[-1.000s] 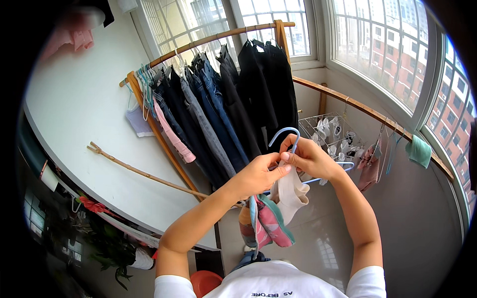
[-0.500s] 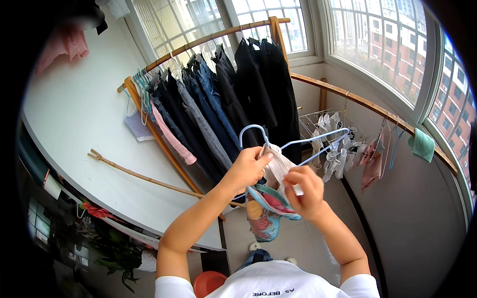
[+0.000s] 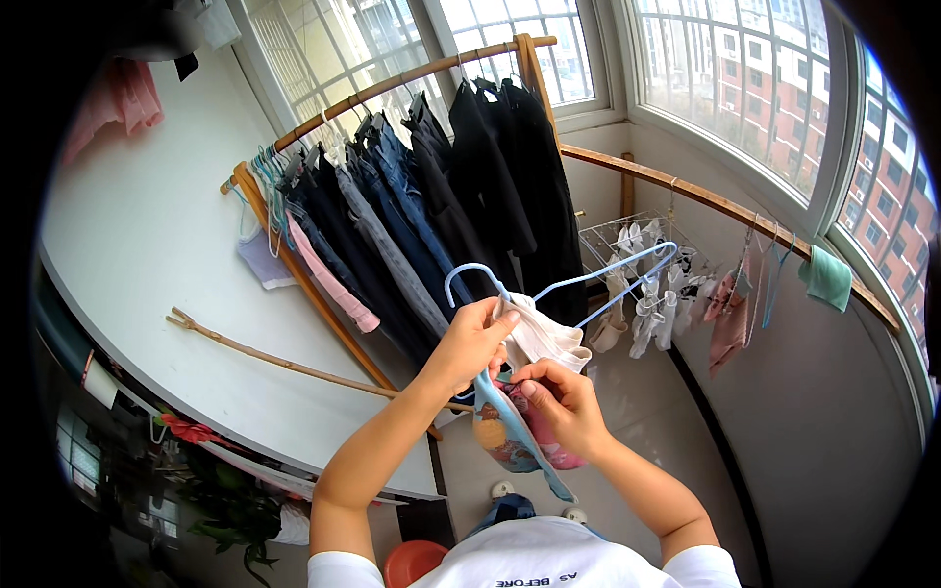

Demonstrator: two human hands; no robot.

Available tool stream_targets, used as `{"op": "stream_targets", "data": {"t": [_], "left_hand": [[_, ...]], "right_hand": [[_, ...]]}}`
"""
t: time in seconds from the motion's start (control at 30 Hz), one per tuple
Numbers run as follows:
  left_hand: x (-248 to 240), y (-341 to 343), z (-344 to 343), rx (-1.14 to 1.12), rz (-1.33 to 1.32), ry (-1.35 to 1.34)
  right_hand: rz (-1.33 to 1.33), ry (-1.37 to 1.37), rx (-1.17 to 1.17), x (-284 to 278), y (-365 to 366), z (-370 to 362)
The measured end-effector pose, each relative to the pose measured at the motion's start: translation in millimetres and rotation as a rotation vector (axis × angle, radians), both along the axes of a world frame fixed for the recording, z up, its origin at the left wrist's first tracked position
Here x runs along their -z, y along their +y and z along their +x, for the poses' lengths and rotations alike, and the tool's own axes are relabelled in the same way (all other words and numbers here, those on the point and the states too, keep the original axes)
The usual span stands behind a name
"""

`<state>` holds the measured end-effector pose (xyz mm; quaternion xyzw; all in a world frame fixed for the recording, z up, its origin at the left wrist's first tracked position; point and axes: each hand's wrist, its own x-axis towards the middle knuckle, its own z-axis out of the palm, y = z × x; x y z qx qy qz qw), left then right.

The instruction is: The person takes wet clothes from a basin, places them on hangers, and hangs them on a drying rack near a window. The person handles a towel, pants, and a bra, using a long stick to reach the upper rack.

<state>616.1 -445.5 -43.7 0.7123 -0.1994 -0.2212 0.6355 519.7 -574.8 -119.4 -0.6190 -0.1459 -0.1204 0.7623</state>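
In front of my body, a light-blue clothes hanger [image 3: 477, 267] is gripped in my left hand [image 3: 469, 348], thumb on top. A white cloth garment [image 3: 545, 338] hangs over the hanger beside that thumb, bunched and folded. Just below it, my right hand [image 3: 567, 407] is closed, thumb and forefinger pinching the upper edge of a blue and pink printed cloth garment [image 3: 502, 431]. This garment droops beneath both hands, its pink side facing my right hand. The left fingertips are partly hidden behind the cloth.
A wooden rack [image 3: 412, 80] holds dark trousers [image 3: 498, 167] and jeans. To its right, a wooden rail [image 3: 686, 189] carries white socks [image 3: 647, 318] on a wire frame and a green cloth [image 3: 825, 279]. A forked stick [image 3: 279, 361] leans at left. Near my feet is a red basin [image 3: 416, 563].
My right hand has moved down and left from the white garment to the printed garment's edge. The white garment has spread to the right; the printed one has turned and hangs lower.
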Motion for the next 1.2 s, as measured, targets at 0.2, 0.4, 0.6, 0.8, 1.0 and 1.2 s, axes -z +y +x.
{"op": "stream_targets", "data": {"t": [0.2,0.4,0.6,0.8,1.0,1.2], "left_hand": [[-4,12,-1,-0.017,0.131,-0.131],[4,19,-1,-0.041,0.319,-0.453],[5,30,-7,-0.066,0.236,-0.41],[-2,49,-18,-0.093,0.155,-0.358],[-18,72,-38,-0.097,-0.055,-0.295],[-32,90,-51,-0.125,-0.157,-0.299]], "right_hand": [[0.168,0.059,-0.016,-11,-22,-14],[-0.019,-0.139,0.165,-18,-48,-20],[0.073,-0.026,0.203,-19,-69,-22],[0.265,0.057,0.18,-16,-96,-14],[0.415,0.042,0.153,-13,-111,0],[0.276,-0.003,0.154,-20,-112,7]]}}
